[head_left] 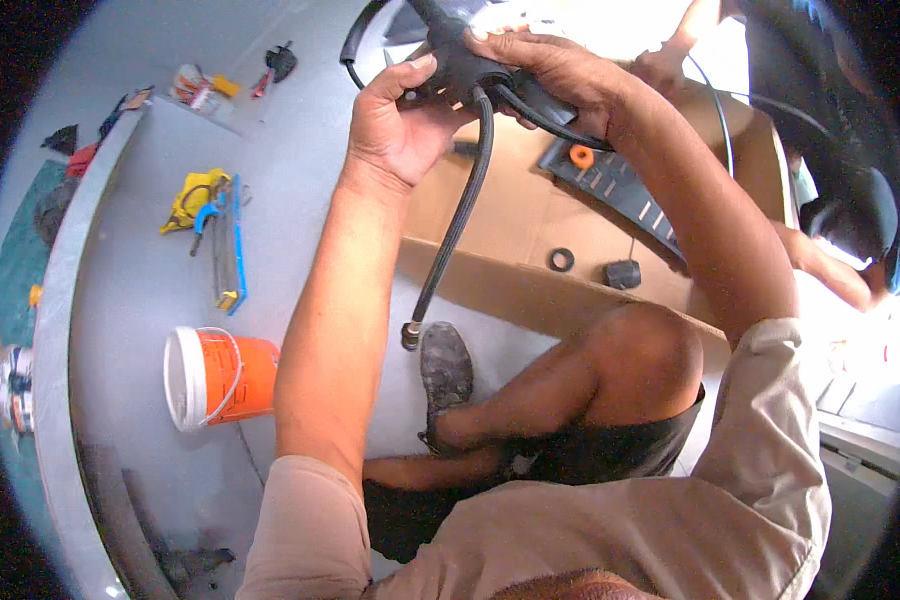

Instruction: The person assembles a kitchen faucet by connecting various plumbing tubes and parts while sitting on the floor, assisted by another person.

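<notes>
Left hand (398, 130): I see the palm, thumb extended.
Right hand (570, 75): close by, curled inward.
Left arm (332, 330): stretched forward.
Right arm (710, 205): elbow bent.

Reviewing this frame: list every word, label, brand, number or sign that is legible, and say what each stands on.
None is clear enough to quote.
Orange bucket: dark markings on its side, too small and blurred to read.
Pale container at the left rim: patchy markings, too blurred to read.
Black part between left hand and right hand: no lettering can be made out.
</notes>
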Tool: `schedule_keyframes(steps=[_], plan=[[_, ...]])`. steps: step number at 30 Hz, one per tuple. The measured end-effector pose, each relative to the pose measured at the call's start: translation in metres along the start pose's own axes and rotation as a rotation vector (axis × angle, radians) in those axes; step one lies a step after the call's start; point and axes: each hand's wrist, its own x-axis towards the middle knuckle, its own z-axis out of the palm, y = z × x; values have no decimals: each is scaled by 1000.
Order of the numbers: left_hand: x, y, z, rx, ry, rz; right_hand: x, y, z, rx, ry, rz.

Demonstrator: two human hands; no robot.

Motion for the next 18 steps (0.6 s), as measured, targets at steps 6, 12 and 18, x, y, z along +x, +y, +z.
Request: schedule_keyframes(steps=[6, 12, 18], plan=[[-41, 59, 45, 39, 112, 240, -26, -69, 61, -607, 559, -670], [-79, 86, 63, 70, 160, 355, -75, -71, 104, -741, 653, -1057], [-97, 93, 53, -147, 116, 315, -114, -41, 94, -976, 136, -1352]])
